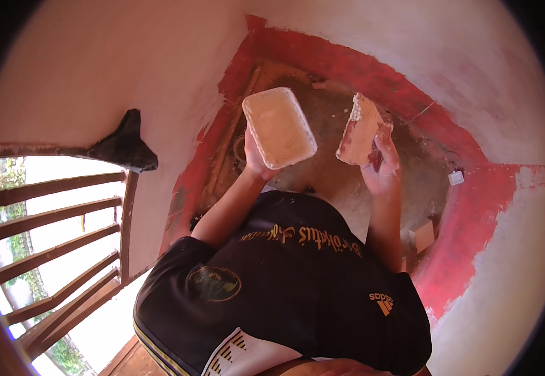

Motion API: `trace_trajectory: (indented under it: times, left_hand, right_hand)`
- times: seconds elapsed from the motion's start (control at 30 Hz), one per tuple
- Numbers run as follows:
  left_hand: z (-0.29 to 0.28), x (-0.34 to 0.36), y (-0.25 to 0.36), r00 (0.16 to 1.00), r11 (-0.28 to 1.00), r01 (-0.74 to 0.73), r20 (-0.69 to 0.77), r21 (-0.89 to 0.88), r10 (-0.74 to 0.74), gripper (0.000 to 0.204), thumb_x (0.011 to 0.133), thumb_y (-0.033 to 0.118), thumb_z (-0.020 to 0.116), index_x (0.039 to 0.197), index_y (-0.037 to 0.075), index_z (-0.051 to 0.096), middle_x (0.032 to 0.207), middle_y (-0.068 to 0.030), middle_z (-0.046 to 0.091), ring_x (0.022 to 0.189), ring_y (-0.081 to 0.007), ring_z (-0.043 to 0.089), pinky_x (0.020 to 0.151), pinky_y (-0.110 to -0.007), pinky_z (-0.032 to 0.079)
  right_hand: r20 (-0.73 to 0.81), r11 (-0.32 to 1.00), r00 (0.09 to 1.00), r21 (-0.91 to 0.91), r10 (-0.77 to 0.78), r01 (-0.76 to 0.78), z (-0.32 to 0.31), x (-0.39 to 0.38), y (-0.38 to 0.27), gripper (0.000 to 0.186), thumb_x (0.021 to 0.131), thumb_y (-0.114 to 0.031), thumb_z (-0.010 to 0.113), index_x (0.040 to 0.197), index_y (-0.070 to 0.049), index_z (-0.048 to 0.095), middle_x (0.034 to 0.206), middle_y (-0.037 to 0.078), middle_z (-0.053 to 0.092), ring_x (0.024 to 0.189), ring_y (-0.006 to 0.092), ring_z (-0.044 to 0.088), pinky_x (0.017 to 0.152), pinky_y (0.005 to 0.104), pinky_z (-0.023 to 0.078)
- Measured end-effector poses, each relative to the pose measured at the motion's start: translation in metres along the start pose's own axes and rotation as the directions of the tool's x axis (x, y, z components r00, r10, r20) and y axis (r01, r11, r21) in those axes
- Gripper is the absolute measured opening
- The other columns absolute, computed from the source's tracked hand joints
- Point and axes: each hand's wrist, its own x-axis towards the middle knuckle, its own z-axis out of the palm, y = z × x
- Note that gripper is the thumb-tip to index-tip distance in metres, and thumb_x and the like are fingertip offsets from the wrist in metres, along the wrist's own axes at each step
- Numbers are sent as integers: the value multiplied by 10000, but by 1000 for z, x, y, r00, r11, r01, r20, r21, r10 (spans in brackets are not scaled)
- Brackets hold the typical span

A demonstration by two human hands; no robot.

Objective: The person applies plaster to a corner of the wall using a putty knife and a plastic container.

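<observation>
My left hand (255, 155) grips a rectangular tub (304, 119) with rounded corners and a crusted whitish rim, fingers mostly hidden behind its side. Inside is a smooth, cream-coloured layer. To the right, apart from the tub, my right hand (385, 164) holds a flat, tan piece (358, 133) with a ragged upper edge. White residue and reddish smears mark it; whether it is a spreader or a broken board I cannot tell. My fingers are curled at its right edge and look smeared too.
A patchy red band (486, 207) runs along the pale walls around the floor. On the left is a barred window (53, 220), with a black cloth or bag (125, 145) at its corner. A small white square (455, 178) and a pale block (421, 235) lie right.
</observation>
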Motion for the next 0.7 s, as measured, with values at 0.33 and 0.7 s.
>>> trace_trajectory:
  times: [0.33, 0.7]
  left_hand:
    - [-15, 24, 1, 990, 995, -96, -106, 7, 96, 582, 995, 529, 335, 1423, 146, 430, 1359, -83, 538, 1204, -318, 560, 1003, -533, 465]
    - [-33, 86, 50, 936, 954, -300, -189, 11, 297, 552, 996, 487, 361, 1421, 141, 425, 1357, -75, 535, 1212, -319, 549, 1002, -536, 460]
  right_hand:
    - [-115, 977, 974, -74, 193, -202, -71, 52, 14, 308, 936, -73, 588, 1241, -74, 541, 1147, 67, 625, 1011, 178, 613, 793, 328, 505]
    - [-239, 906, 909, -174, 342, -387, -95, 189, 74, 228, 934, -99, 601, 1157, -62, 569, 952, 69, 660, 841, 192, 648, 780, 381, 514]
